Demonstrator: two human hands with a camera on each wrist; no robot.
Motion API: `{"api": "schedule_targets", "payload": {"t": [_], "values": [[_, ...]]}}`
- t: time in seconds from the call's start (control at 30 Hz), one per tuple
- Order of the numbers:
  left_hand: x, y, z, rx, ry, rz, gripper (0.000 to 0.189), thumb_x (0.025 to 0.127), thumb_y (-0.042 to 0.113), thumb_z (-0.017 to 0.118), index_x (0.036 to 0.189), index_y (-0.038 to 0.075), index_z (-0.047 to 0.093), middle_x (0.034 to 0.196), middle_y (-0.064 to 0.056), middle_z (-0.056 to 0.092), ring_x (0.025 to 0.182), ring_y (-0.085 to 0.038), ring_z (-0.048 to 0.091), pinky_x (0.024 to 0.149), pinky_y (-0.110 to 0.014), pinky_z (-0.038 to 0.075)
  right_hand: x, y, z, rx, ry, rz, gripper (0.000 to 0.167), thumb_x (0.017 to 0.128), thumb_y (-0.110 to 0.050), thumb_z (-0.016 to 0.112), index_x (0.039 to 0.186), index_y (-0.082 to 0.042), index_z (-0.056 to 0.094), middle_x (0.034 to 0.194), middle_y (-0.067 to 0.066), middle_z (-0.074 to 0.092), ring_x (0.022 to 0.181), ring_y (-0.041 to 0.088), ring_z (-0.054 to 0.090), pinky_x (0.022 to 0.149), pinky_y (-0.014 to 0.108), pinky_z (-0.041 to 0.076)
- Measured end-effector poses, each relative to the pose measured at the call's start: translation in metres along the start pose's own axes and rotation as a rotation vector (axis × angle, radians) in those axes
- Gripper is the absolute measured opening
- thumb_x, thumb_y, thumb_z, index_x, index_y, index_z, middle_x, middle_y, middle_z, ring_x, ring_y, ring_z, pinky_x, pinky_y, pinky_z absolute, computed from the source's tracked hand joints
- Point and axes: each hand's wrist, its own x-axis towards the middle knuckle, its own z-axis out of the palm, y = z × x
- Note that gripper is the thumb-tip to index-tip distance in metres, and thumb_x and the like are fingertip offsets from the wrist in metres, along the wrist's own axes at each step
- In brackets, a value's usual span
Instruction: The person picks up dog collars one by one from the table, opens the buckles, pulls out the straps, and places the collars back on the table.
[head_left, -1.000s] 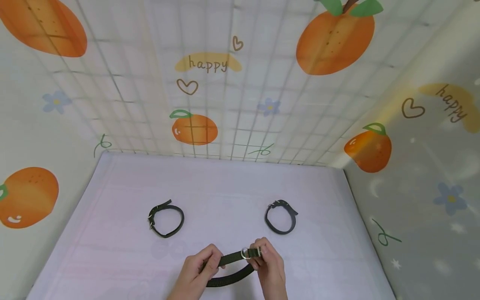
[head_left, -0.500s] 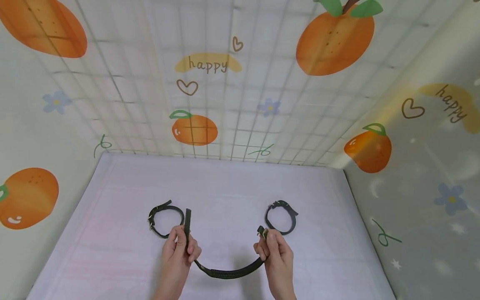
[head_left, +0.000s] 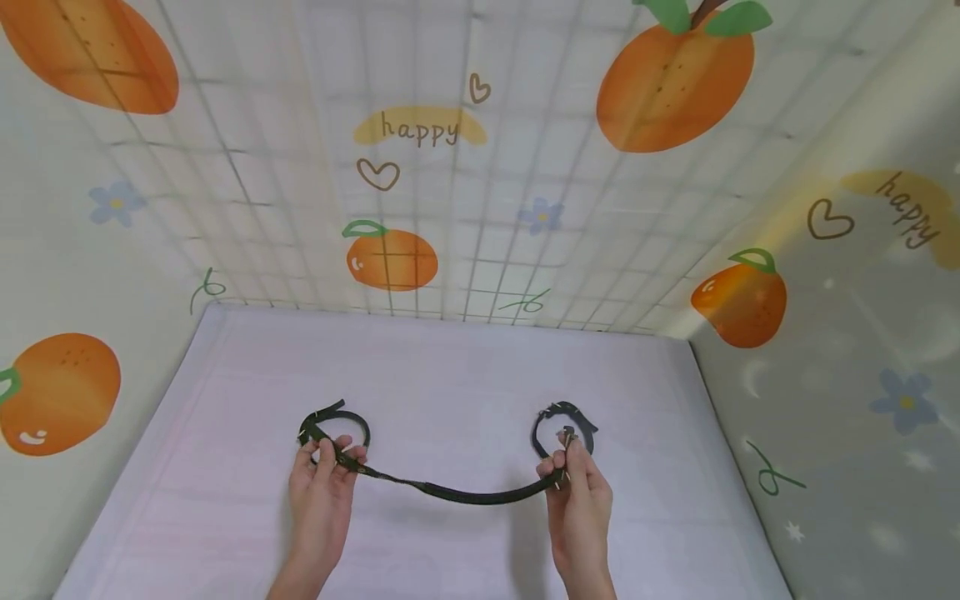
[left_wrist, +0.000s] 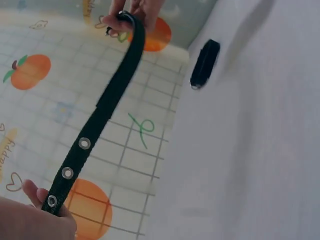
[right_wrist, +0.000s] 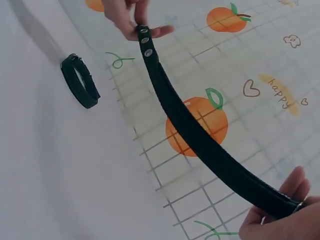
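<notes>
A dark collar [head_left: 480,497] stretches unbuckled between my two hands, sagging a little above the table. My left hand [head_left: 322,483] pinches its strap near the end that has metal eyelets [left_wrist: 84,143]. At the buckle end, my right hand [head_left: 579,492] grips the strap between thumb and fingers; metal fittings show at those fingers. A second dark collar [head_left: 330,411], fastened in a loop, lies behind my left hand and is partly covered by it. Behind my right hand is a third looped collar [head_left: 566,407], its near side partly hidden.
The white table [head_left: 450,375] spreads under everything. Behind it stands a wire grid covered by a translucent sheet printed with oranges [head_left: 392,260]. A similar printed sheet rises along the right side [head_left: 847,333] and the left side.
The collar was folded over between my close hands, with a metal ring showing. My hands have moved apart and forward, drawing it out lengthwise. Both table collars stay put.
</notes>
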Motion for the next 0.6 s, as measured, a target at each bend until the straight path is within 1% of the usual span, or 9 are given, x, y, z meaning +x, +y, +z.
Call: {"api": "schedule_targets", "payload": {"t": [0.07, 0.17, 0.27, 0.33, 0.4, 0.43, 0.5, 0.6], "values": [[0.007, 0.004, -0.003, -0.006, 0.014, 0.016, 0.029, 0.115, 0.029, 0.047, 0.133, 0.009, 0.037, 0.115, 0.003, 0.07, 0.101, -0.009, 0.078, 0.099, -0.023, 0.061, 0.006, -0.003, -0.003, 0.013, -0.003, 0.031, 0.041, 0.112, -0.038, 0.059, 0.133, -0.003, 0.061, 0.096, -0.007, 0.062, 0.088, 0.006, 0.065, 0.088, 0.021, 0.06], [0.017, 0.01, -0.007, 0.031, -0.001, 0.034, 0.034, 0.115, 0.027, 0.048, 0.14, 0.007, 0.036, 0.124, 0.003, 0.072, 0.114, -0.011, 0.079, 0.107, -0.026, 0.059, 0.015, -0.006, -0.007, 0.02, -0.016, 0.054, 0.042, 0.112, -0.039, 0.059, 0.137, -0.005, 0.059, 0.11, -0.007, 0.067, 0.102, 0.005, 0.07, 0.098, 0.023, 0.06], [0.027, 0.014, -0.01, 0.062, -0.017, 0.024, 0.036, 0.116, 0.025, 0.049, 0.145, 0.007, 0.037, 0.128, 0.002, 0.072, 0.119, -0.012, 0.077, 0.111, -0.026, 0.056, 0.024, -0.008, -0.01, 0.062, -0.006, 0.061, 0.043, 0.111, -0.038, 0.061, 0.141, -0.007, 0.057, 0.123, -0.006, 0.069, 0.113, 0.005, 0.071, 0.104, 0.024, 0.059], [0.034, 0.017, -0.012, 0.067, -0.008, 0.006, 0.037, 0.115, 0.025, 0.051, 0.146, 0.009, 0.038, 0.128, 0.002, 0.074, 0.119, -0.011, 0.077, 0.11, -0.026, 0.056, 0.031, -0.009, -0.011, 0.084, 0.01, 0.047, 0.043, 0.111, -0.036, 0.062, 0.144, -0.009, 0.055, 0.13, -0.005, 0.069, 0.121, 0.006, 0.07, 0.106, 0.024, 0.058], [0.042, 0.02, -0.013, 0.084, -0.003, -0.009, 0.036, 0.115, 0.025, 0.052, 0.145, 0.01, 0.039, 0.127, 0.002, 0.075, 0.118, -0.01, 0.077, 0.109, -0.026, 0.057, 0.038, -0.009, -0.011, 0.1, 0.032, 0.02, 0.042, 0.11, -0.033, 0.064, 0.142, -0.009, 0.054, 0.134, -0.002, 0.07, 0.125, 0.009, 0.071, 0.106, 0.024, 0.058], [0.046, 0.021, -0.014, 0.092, 0.001, -0.015, 0.035, 0.115, 0.025, 0.052, 0.144, 0.01, 0.04, 0.126, 0.002, 0.076, 0.118, -0.01, 0.078, 0.108, -0.026, 0.057, 0.042, -0.008, -0.012, 0.092, 0.036, 0.001, 0.04, 0.11, -0.032, 0.065, 0.141, -0.009, 0.054, 0.135, 0.0, 0.071, 0.126, 0.01, 0.072, 0.107, 0.025, 0.059], [0.054, 0.023, -0.017, 0.136, -0.003, -0.021, 0.032, 0.114, 0.026, 0.053, 0.139, 0.01, 0.042, 0.124, 0.003, 0.079, 0.117, -0.009, 0.078, 0.106, -0.027, 0.059, 0.05, -0.006, -0.012, 0.047, 0.044, -0.038, 0.038, 0.109, -0.032, 0.066, 0.137, -0.008, 0.054, 0.134, 0.003, 0.074, 0.124, 0.012, 0.074, 0.106, 0.027, 0.06], [0.068, 0.026, -0.021, 0.221, -0.03, -0.013, 0.028, 0.114, 0.025, 0.055, 0.132, 0.007, 0.043, 0.12, 0.005, 0.08, 0.116, -0.01, 0.078, 0.104, -0.029, 0.06, 0.063, -0.001, -0.013, -0.012, 0.043, -0.086, 0.034, 0.109, -0.031, 0.066, 0.129, -0.007, 0.055, 0.128, 0.006, 0.079, 0.119, 0.016, 0.078, 0.104, 0.029, 0.061]]}}
